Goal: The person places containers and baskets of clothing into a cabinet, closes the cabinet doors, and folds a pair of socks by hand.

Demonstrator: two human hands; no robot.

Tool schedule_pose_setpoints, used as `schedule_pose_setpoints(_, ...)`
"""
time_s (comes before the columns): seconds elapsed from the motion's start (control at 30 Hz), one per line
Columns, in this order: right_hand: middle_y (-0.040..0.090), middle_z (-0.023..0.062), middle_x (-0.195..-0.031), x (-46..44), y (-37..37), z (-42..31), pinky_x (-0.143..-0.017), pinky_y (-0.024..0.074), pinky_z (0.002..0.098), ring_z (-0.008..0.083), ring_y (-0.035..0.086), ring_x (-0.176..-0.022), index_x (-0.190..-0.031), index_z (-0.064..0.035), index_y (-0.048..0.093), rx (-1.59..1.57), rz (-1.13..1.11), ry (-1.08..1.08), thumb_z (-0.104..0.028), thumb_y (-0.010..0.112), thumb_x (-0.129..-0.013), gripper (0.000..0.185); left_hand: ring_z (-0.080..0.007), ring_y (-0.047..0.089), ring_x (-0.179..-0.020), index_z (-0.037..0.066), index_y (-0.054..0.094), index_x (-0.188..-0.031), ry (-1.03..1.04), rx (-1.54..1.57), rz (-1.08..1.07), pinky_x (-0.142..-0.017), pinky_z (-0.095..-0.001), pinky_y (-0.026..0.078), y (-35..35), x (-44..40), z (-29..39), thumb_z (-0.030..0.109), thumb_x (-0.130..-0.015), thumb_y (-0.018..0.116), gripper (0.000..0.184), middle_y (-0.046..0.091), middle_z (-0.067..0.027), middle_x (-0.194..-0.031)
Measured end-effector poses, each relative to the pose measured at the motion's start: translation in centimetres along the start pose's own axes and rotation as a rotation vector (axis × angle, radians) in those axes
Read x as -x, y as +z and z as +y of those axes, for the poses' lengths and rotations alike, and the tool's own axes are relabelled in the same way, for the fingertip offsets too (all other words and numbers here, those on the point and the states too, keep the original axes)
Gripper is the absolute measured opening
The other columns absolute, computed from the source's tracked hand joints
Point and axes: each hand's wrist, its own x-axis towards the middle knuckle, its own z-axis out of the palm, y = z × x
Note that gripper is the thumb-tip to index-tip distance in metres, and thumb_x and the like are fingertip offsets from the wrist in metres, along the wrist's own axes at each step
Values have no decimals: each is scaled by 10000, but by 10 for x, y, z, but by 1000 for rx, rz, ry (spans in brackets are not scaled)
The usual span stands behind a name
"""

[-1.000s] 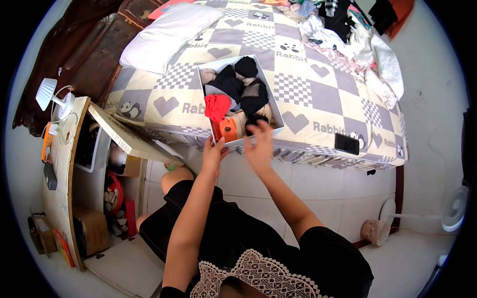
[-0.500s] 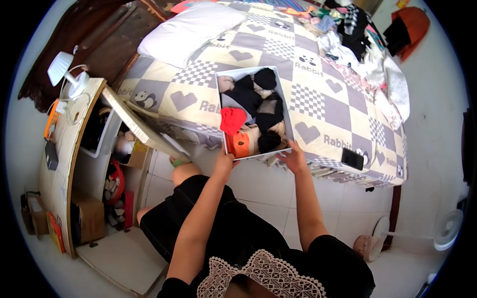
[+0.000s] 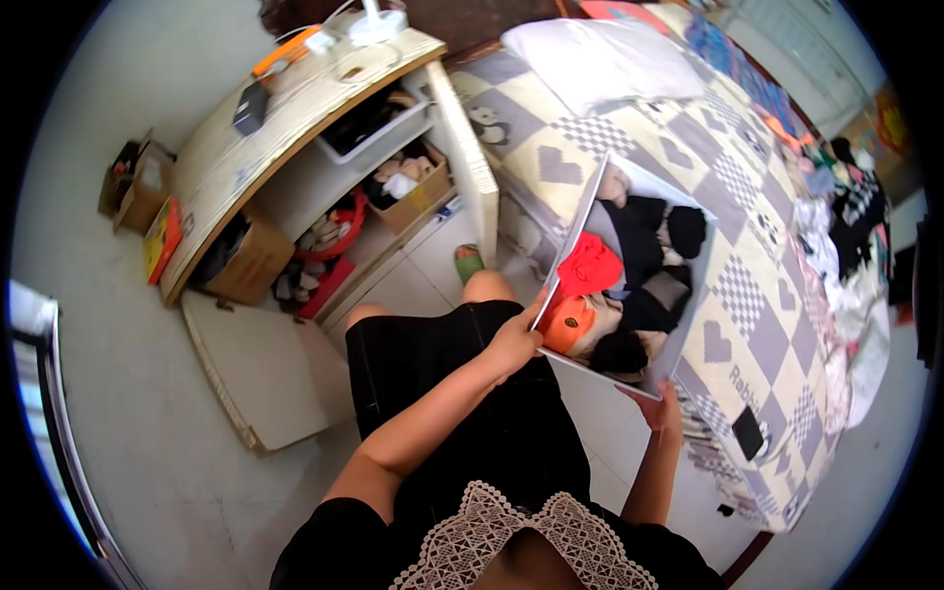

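Note:
Between my hands is a white box [image 3: 673, 359], tilted a little, its open top facing me. Inside lie rolled socks and small clothes: a red bundle [image 3: 590, 264], an orange piece [image 3: 567, 323] and several black bundles [image 3: 641, 231]. My left hand [image 3: 515, 340] grips the near left corner, thumb at the rim. At the near right corner my right hand [image 3: 663, 407] holds the box from below, its fingers partly hidden. The box is in front of the bed's edge; whether it touches the bed I cannot tell.
An open cabinet [image 3: 295, 108] stands at the left, its doors swung out, one door [image 3: 467, 157] near the box. It holds a cardboard box [image 3: 246, 258] and a white bin [image 3: 379, 147]. On the bed are a pillow [image 3: 602, 61], a phone [image 3: 747, 433] and piled clothes [image 3: 836, 246].
My view has turned left toward the cabinet. Both hands still hold the box, which now appears farther right, closer and more tilted, pulled back from the bed.

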Motion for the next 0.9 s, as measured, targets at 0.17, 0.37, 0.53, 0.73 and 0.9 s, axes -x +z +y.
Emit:
schedule_pose_setpoints(0.17,398,87,-1282,7,35,-14,-1012,302,364,250,378,-1205,-1360,-6,278,269,-88,-57,-299,703,-631,894,-156,330,-1269,34,191,-1433,301,6,102,-1012,-225,253,-27,79,18,-105,-736,407,742,312,-85,-1424)
schedule_pose_setpoints(0.37,478,63,-1082,-3,165,-25,-836,416,315,176,491,-997,-1293,-36,343,400,-346,-19,-330,704,-600,835,-176,330,-1278,21,214,-1422,414,95,404,-1026,-276,272,-66,161,-1,-97,-740,406,719,335,-86,-1407)
schedule_pose_setpoints(0.53,313,107,-1341,-31,231,16,-1048,197,343,211,281,-1259,-1415,4,155,521,-557,75,-403,713,-597,1071,-167,552,-980,55,293,-1395,222,335,696,-799,-286,474,-85,211,-27,-41,-717,416,696,515,-73,-1171)
schedule_pose_setpoints(0.73,226,138,-1443,-80,274,72,-1061,232,414,268,217,-1332,-1445,-75,95,378,-708,298,-323,629,-704,946,-236,575,-959,73,266,-1405,139,454,815,-758,-375,540,-121,213,-39,-22,-711,390,712,500,-105,-1183)
schedule_pose_setpoints(0.9,294,103,-1401,-139,298,114,-849,445,478,276,453,-1140,-1446,-193,109,368,-701,563,-324,578,-760,841,-275,565,-1010,116,248,-1419,124,481,872,-785,-407,547,-173,186,-50,-24,-717,352,723,446,-122,-1277)
